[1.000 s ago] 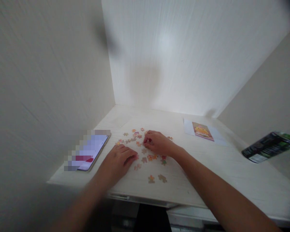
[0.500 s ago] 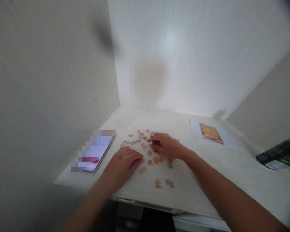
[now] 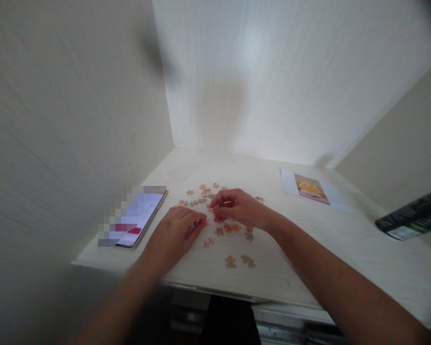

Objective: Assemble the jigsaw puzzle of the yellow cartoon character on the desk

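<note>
Several small orange and pink puzzle pieces [image 3: 231, 261] lie scattered on a pale wooden desk [image 3: 309, 249]. My left hand [image 3: 174, 233] rests flat on the desk at the left edge of the pieces, fingers stretched out over one or two of them. My right hand [image 3: 237, 209] hovers over the middle of the scatter with its fingers curled in a pinch. What it pinches looks like a puzzle piece, but it is too small to be sure.
A phone [image 3: 138, 218] with a lit screen lies to the left of the pieces. A printed picture on white paper [image 3: 311, 189] lies at the back right. A dark packet [image 3: 413, 221] sits at the right edge. Walls close the desk in on three sides.
My right hand's fingers, stretched out towards the pieces half a second ago, have curled into a pinch and lifted slightly. My left hand has hardly moved. The camera has shifted a little.
</note>
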`<state>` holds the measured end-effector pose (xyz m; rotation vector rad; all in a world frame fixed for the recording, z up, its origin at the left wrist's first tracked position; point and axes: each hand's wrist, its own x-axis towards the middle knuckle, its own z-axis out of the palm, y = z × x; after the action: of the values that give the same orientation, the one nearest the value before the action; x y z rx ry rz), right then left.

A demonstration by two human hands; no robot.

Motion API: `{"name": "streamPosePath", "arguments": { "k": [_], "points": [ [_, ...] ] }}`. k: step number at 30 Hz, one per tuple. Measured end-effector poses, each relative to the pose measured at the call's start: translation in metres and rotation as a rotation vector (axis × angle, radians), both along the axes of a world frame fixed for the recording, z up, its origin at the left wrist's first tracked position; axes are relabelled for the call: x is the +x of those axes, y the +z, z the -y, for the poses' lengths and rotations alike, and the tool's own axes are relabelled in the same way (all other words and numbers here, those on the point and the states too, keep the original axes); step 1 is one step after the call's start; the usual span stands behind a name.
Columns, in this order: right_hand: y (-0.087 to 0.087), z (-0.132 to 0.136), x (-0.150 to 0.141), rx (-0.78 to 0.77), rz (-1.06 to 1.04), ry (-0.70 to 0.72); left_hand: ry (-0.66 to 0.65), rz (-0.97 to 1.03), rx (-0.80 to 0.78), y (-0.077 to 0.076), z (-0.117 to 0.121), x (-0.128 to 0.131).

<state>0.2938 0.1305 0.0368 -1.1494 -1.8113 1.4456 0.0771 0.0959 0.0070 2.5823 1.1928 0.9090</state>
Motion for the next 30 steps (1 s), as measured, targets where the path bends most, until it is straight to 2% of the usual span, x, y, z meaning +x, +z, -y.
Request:
{"name": "streamPosePath", "arguments": {
  "k": [4, 10, 15, 24, 30],
  "points": [
    [0.002, 0.0, 0.001, -0.129, -0.049, -0.046, 0.019, 0.018, 0.051, 0.002, 0.003, -0.001],
    [0.003, 0.001, 0.002, -0.128, -0.11, -0.072, 0.058, 0.038, 0.11, 0.002, 0.005, -0.002],
    [0.007, 0.006, -0.001, -0.14, -0.066, -0.066, 0.075, 0.045, 0.127, 0.003, 0.005, -0.001],
    [-0.015, -0.002, 0.001, -0.118, -0.111, 0.039, 0.044, 0.018, 0.197, 0.006, 0.006, 0.002],
    [-0.016, -0.001, -0.001, -0.088, -0.102, 0.045, 0.03, 0.042, 0.192, 0.005, 0.006, 0.001]
  ]
}}
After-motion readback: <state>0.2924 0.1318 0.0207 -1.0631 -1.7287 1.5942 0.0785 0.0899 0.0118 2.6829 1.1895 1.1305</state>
